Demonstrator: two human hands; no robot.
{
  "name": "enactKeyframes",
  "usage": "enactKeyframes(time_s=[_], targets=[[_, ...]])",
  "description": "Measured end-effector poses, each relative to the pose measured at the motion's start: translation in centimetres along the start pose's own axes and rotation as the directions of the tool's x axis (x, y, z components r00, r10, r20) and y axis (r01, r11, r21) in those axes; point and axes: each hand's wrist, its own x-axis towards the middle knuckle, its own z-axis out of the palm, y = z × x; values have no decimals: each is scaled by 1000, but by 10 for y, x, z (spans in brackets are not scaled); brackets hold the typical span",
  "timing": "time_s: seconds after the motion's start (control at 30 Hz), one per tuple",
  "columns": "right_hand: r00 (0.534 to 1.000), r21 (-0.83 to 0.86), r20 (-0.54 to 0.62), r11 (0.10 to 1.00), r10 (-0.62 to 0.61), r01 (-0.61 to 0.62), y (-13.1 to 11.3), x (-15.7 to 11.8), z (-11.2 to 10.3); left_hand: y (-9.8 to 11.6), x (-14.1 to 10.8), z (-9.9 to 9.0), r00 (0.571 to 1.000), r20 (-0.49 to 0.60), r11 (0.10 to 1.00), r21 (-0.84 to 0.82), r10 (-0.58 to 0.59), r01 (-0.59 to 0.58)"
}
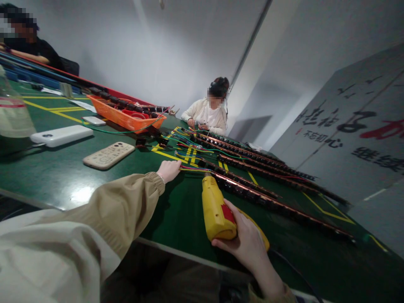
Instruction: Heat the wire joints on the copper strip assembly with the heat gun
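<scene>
The green table [176, 206] spreads right across the view, yellow lines marking its top, and over on the right long copper-and-black bars [259, 198] lie slantwise along it. A person in a pale top [214, 115] sits at the far edge; another, in black [47, 50], is away at the upper left. The orange basket [118, 119] stands beyond the phone, loaded with dark parts.

And here's the yellow heat gun [217, 210], over the near side of the table, nozzle up at the wire end of the nearest bar; whether it touches, I cannot tell. The right hand [248, 235] has it, fingers wrapped firmly round the body. Over to the left hand [169, 170]: fingers together, clamped on the coloured wires [195, 169] that run from that bar's end, just left of the nozzle. Left of that sleeve, a white power bank [61, 135] and a patterned phone [109, 155] lie flat.
</scene>
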Motion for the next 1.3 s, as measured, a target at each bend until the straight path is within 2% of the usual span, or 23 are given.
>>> enactKeyframes(time_s=[0.13, 0.27, 0.37, 0.47, 0.57, 0.67, 1.0, 1.2, 1.3], targets=[[998, -23, 39, 999, -44, 44, 13, -29, -11, -2, 1, 0, 1000, 21, 1000, 19, 5, -5], [1000, -134, 0, 991, -5, 5, 42, -64, -25, -2, 0, -2, 999, 42, 999, 29, -15, 13], [984, -224, -60, 959, 165, -175, 59, -81, -35, -2, -2, -3, 998, 55, 999, 46, 11, -14], [938, -266, -69, 900, 338, -344, 63, -86, -42, -4, -4, -5, 997, 56, 995, 73, 58, -62], [927, -243, -25, 897, 375, -370, 59, -82, -45, -4, -5, -7, 993, 74, 992, 89, 87, -94], [921, -207, -29, 900, 388, -385, 57, -73, -44, -3, -5, -8, 991, 94, 990, 96, 91, -100], [916, -188, -9, 899, 401, -396, 68, -27, -37, -4, -6, -5, 993, 81, 995, 47, 86, -90], [934, -172, 123, 934, 335, -312, 61, -13, -38, -21, -11, 0, 1000, -19, 995, -102, 2, -4], [957, -140, 127, 960, 261, -244, 50, -13, -33, -30, -14, -2, 998, -25, 986, -161, -52, 47]])
